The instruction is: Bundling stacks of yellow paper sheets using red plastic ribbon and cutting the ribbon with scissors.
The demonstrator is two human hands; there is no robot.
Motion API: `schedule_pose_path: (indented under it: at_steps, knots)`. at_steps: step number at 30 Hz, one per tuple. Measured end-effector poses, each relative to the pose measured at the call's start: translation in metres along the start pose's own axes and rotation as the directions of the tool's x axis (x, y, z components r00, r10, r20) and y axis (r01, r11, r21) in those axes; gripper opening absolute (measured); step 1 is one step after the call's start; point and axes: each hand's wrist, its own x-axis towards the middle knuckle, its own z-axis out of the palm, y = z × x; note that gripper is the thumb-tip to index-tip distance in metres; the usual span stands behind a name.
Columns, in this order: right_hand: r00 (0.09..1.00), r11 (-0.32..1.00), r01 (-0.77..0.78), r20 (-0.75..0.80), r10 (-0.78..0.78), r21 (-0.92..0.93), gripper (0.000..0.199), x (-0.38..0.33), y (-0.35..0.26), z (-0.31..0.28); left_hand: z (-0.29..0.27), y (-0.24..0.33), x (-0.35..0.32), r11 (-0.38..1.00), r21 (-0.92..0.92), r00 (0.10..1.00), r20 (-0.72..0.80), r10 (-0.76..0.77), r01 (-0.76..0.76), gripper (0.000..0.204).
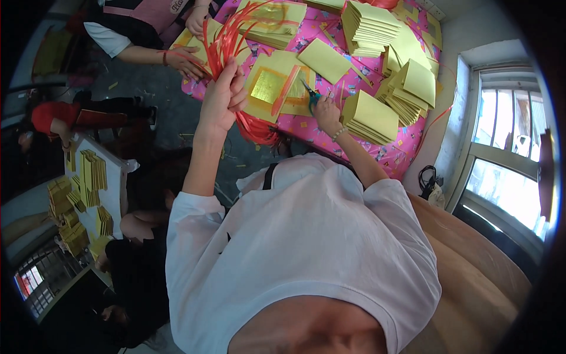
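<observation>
My left hand [224, 97] is closed round a bundle of thin red ribbon strips [219, 50]. Their upper ends fan out above my fist, and the rest hang below it past the table edge. Scissors [309, 92] with teal handles are in my right hand [327, 115], over the table, blades pointing away from me. Beneath the blades lies a yellow paper sheet [266, 87] with a gold foil square and an orange border. An orange-red strip [285, 91] lies across it, between my two hands. Whether the blades touch anything is unclear.
Folded yellow paper stacks [370, 117] crowd the right side of the pink patterned tablecloth [407, 154]. Across the table, a co-worker's hand [184, 62] rests on yellow paper. People sit around another table [117, 183] at left, and a window [507, 118] is at right.
</observation>
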Motion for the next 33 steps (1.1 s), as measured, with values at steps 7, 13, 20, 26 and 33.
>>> schedule_pose_path:
  at_steps: [7,13,20,26,33]
  knots:
    - [0.811,-0.057,0.158,-0.163,-0.562,0.986,0.077,-0.041,-0.087,-0.133,0.042,0.02,0.03,0.996,0.036,0.959,0.268,-0.093,0.086,0.028]
    - [0.788,0.247,-0.075,0.21,-0.579,0.966,0.043,-0.066,-0.092,-0.167,0.087,0.068,0.062,0.972,-0.036,0.841,0.509,-0.182,0.232,0.025]
    - [0.754,0.295,-0.078,0.249,-0.608,0.952,0.02,-0.115,0.025,-0.175,0.062,0.179,0.128,0.917,-0.186,0.703,0.699,-0.128,0.352,0.03]
    - [0.893,0.07,-0.187,0.199,-0.404,0.98,0.022,-0.204,0.11,-0.202,0.073,0.226,0.202,0.878,-0.299,0.743,0.663,-0.091,0.374,0.029]
    - [0.985,-0.457,0.162,-0.119,0.121,0.874,0.024,-0.255,0.164,-0.187,0.155,0.173,0.255,0.952,-0.247,0.832,0.555,-0.015,0.182,0.035]
